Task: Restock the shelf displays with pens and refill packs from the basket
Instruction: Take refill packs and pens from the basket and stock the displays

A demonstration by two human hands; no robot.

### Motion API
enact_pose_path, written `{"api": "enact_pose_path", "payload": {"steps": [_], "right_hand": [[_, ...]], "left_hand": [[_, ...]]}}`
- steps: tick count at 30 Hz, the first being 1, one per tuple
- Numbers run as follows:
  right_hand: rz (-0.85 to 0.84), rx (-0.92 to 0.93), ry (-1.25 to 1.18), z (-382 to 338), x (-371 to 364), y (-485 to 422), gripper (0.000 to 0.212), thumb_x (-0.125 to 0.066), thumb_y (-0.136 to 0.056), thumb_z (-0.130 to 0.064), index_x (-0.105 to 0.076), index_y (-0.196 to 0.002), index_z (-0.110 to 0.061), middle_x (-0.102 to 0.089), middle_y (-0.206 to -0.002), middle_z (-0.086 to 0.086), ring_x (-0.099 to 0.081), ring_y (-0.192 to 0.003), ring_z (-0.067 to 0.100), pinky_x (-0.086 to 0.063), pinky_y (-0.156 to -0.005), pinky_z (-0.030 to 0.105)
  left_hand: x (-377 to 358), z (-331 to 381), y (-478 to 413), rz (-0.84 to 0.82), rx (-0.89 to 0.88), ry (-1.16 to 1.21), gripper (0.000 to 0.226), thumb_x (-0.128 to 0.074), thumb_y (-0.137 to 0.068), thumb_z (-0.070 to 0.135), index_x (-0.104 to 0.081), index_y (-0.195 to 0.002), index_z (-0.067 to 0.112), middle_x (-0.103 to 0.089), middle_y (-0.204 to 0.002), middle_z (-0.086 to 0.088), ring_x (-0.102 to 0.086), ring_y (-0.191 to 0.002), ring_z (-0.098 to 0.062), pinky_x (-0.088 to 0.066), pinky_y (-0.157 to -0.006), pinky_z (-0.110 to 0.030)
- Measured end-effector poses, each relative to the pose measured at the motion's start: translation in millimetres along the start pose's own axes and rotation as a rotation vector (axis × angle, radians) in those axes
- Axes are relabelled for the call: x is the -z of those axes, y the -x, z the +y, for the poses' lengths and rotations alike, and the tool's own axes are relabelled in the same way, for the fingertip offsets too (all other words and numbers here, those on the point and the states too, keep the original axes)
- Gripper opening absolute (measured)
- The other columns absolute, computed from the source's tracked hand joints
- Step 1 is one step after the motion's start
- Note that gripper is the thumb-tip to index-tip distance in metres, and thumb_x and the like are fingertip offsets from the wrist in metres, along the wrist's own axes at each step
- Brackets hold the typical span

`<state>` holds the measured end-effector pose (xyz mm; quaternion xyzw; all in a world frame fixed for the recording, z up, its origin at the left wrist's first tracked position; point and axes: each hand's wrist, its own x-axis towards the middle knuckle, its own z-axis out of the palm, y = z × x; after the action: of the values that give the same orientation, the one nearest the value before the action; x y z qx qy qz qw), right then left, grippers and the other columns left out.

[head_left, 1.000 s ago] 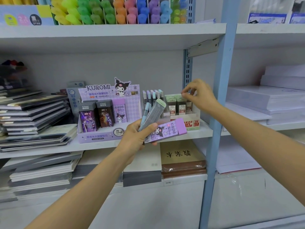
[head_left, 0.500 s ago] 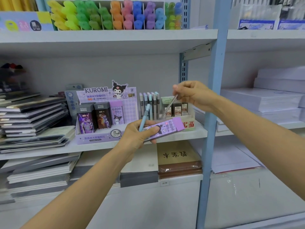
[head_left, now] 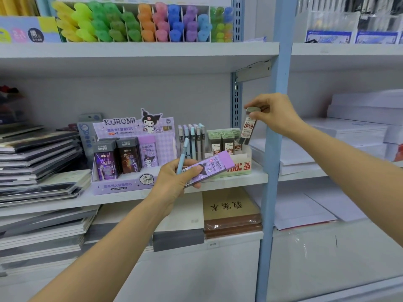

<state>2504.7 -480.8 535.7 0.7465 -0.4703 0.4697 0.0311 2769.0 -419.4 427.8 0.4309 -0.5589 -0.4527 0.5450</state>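
My left hand (head_left: 174, 182) grips a purple Kuromi refill pack (head_left: 212, 167) and a light blue pen (head_left: 183, 155) in front of the middle shelf. My right hand (head_left: 272, 115) pinches the green cap of a dark lead refill case (head_left: 247, 129), which hangs upright just above the right end of the green-and-white refill box (head_left: 239, 166). That box holds several like cases. Left of it stand several pens in a clear holder (head_left: 192, 140), then the purple Kuromi display box (head_left: 133, 149) with three packs upright in it.
A blue shelf upright (head_left: 272, 149) runs down just right of my right hand. Stacked notebooks (head_left: 37, 162) fill the shelf's left side. Coloured highlighters (head_left: 141, 22) line the shelf above. White paper reams (head_left: 359, 131) lie on the right. A brown pad (head_left: 231, 210) sits below.
My right hand took the green-capped lead case out of my left hand, carried it right and turned it upright over the refill box. My left hand kept the purple pack and blue pen.
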Motion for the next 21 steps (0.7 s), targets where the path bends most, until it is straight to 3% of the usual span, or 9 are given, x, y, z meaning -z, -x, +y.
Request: {"api": "enact_pose_path", "payload": {"steps": [4, 10, 15, 21], "right_hand": [[-0.004, -0.006, 0.046, 8.0, -21.8, -6.3, 0.022, -0.063, -0.088, 0.0, -0.073, -0.105, -0.011, -0.072, -0.099, 0.006, -0.066, -0.091, 0.015, -0.051, -0.092, 0.027], [-0.185, -0.062, 0.141, 22.1, -45.3, -12.8, 0.02, -0.065, -0.089, -0.006, -0.072, -0.106, -0.011, -0.072, -0.102, 0.003, -0.061, -0.091, 0.013, -0.049, -0.091, 0.031], [-0.095, -0.143, 0.123, 33.4, -61.8, -14.1, 0.022, -0.07, -0.085, -0.008, -0.071, -0.107, -0.01, -0.068, -0.101, 0.003, -0.057, -0.083, 0.015, -0.043, -0.08, 0.025], [-0.046, -0.123, 0.199, 40.2, -74.2, -11.5, 0.02, -0.07, -0.085, -0.007, -0.073, -0.105, -0.008, -0.059, -0.107, 0.005, -0.051, -0.09, 0.015, -0.042, -0.081, 0.026]], "left_hand": [[4.4, -2.0, -1.8, 0.016, -0.005, 0.007, 0.013, -0.068, -0.089, 0.015, -0.066, -0.101, 0.011, -0.076, -0.081, -0.007, -0.063, -0.054, -0.014, -0.032, -0.035, -0.009], [10.3, -3.8, -6.4, 0.024, -0.005, -0.028, 0.011, -0.068, -0.089, 0.018, -0.067, -0.1, 0.015, -0.076, -0.083, -0.005, -0.064, -0.06, -0.016, -0.031, -0.034, -0.012], [10.7, -6.4, -10.0, 0.015, -0.008, -0.015, 0.015, -0.068, -0.089, 0.017, -0.066, -0.103, 0.013, -0.076, -0.085, -0.005, -0.064, -0.059, -0.016, -0.032, -0.035, -0.011], [9.2, -7.1, -11.9, 0.006, -0.007, -0.006, 0.017, -0.067, -0.089, 0.015, -0.064, -0.106, 0.013, -0.076, -0.084, -0.004, -0.064, -0.059, -0.015, -0.031, -0.035, -0.011]]}}
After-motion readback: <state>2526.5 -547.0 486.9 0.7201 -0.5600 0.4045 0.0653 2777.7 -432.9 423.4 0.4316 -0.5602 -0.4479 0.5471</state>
